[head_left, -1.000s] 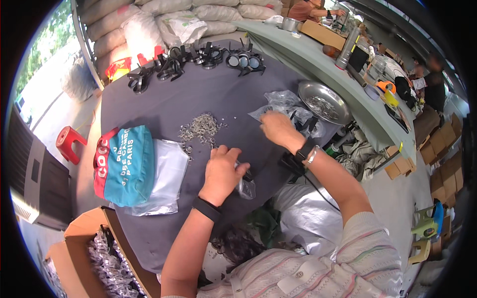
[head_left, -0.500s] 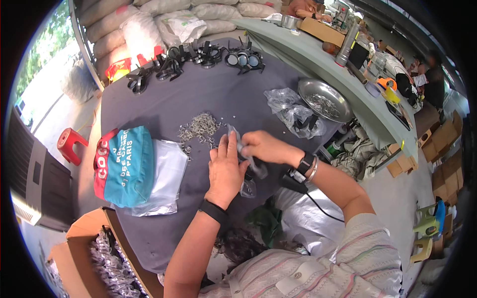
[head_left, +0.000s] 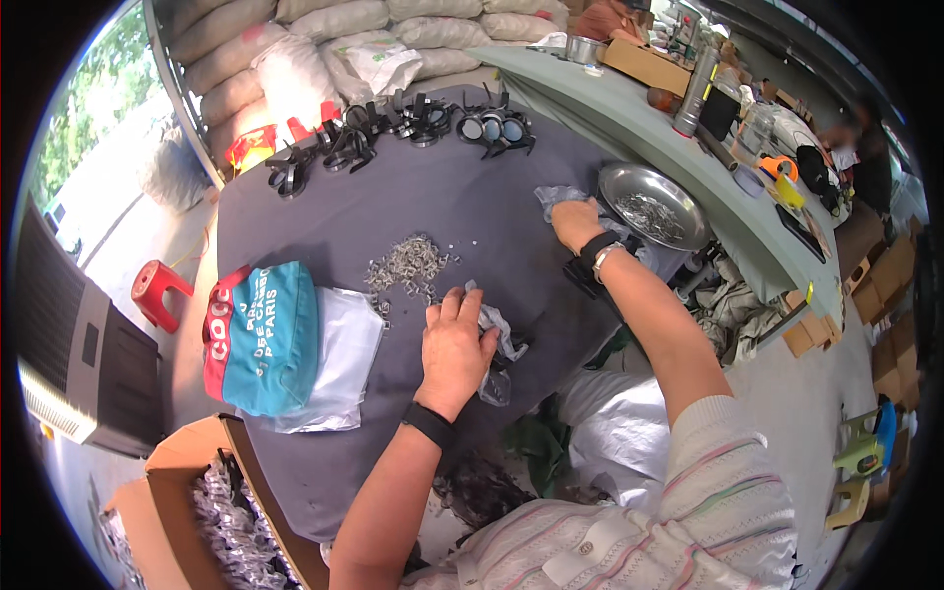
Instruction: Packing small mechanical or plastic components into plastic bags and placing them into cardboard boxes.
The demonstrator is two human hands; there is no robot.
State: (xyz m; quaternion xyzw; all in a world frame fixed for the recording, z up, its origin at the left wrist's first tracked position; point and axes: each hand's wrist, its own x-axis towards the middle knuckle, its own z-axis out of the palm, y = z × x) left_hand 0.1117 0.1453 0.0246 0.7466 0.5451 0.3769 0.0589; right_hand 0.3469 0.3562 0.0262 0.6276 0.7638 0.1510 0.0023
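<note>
My left hand (head_left: 455,346) lies palm down on the dark cloth, fingers stretched, against a crumpled clear plastic bag (head_left: 506,337). Part of this bag shows past its fingertips and beside its thumb. Just beyond those fingers is a heap of small metal clips (head_left: 411,261). My right hand (head_left: 578,224) reaches out to the right, its fingers closed on another clear plastic bag (head_left: 557,198); the fingertips are partly hidden. Near that hand, a steel bowl (head_left: 615,180) holds thin metal pieces.
Black round-lensed goggles (head_left: 495,130) line the table's far edge. On the left, a blue-and-red pouch (head_left: 265,339) rests on white plastic sheets (head_left: 352,344). A cardboard box (head_left: 177,511) of silvery wrapped items stands at lower left. A long green-grey table (head_left: 560,84) runs along the right.
My right hand has left the bag beside my left hand and moved right and away, onto the bags by the steel bowl. My left hand stays near the clips. The view has shifted slightly.
</note>
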